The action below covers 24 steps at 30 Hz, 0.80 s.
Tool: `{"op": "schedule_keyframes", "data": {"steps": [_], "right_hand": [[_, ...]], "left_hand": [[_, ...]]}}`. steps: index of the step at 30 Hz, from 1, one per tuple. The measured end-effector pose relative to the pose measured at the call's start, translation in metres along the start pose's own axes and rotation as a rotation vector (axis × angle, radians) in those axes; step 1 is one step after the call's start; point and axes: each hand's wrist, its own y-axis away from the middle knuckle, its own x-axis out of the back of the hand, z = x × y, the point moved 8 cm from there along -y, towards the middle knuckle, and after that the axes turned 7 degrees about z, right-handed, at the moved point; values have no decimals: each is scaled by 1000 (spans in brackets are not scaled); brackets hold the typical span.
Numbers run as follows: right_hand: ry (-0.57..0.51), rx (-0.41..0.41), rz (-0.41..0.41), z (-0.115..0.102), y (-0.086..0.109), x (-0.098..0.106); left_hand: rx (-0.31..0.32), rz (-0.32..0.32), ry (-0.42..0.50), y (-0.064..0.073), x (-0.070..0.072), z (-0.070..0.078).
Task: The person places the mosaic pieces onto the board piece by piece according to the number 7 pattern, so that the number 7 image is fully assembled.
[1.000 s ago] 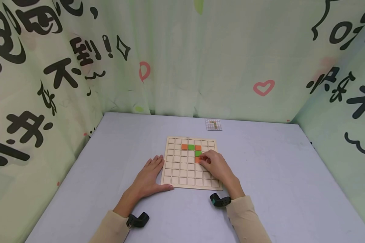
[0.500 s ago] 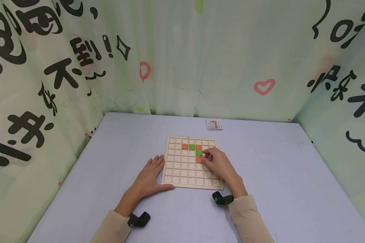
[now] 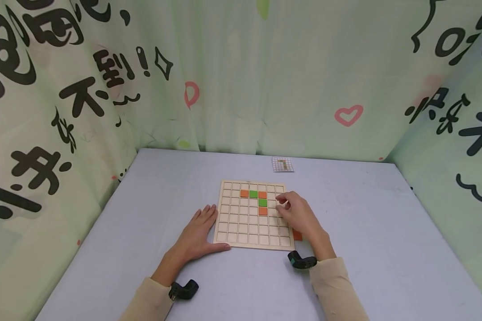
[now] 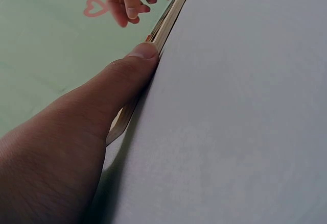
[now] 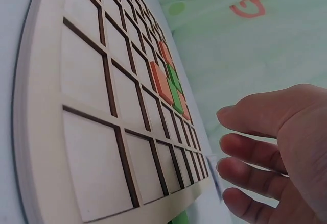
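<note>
A square wooden grid board (image 3: 237,227) lies on the table. Set in its cells are orange tiles (image 3: 244,193) and green tiles (image 3: 253,194), forming a row that turns down toward the front. My left hand (image 3: 198,234) is spread at the board's left front corner, its thumb along the front edge. Over the board's right side hovers my right hand (image 3: 299,214), fingers bent loosely with nothing between them. In the right wrist view its fingertips (image 5: 230,145) are apart from the board and the tiles.
Beside the board's right edge lies an orange tile (image 3: 297,235), partly hidden by the right hand. In the right wrist view a bit of green (image 5: 181,218) shows past the board edge. A small patterned grid card (image 3: 283,164) lies at the table's back. Printed curtains surround the table.
My right hand has drawn away to the right from the lowest orange tile, which stays in its cell. An orange tile beside the board has come into sight. The left hand stays put.
</note>
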Motion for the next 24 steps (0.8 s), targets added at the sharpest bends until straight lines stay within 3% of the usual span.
{"op": "schedule_keyframes", "data": {"steps": [24], "right_hand": [[46, -25, -20, 23, 14, 20]], "left_hand": [[7, -19, -9, -1, -3, -2]]}}
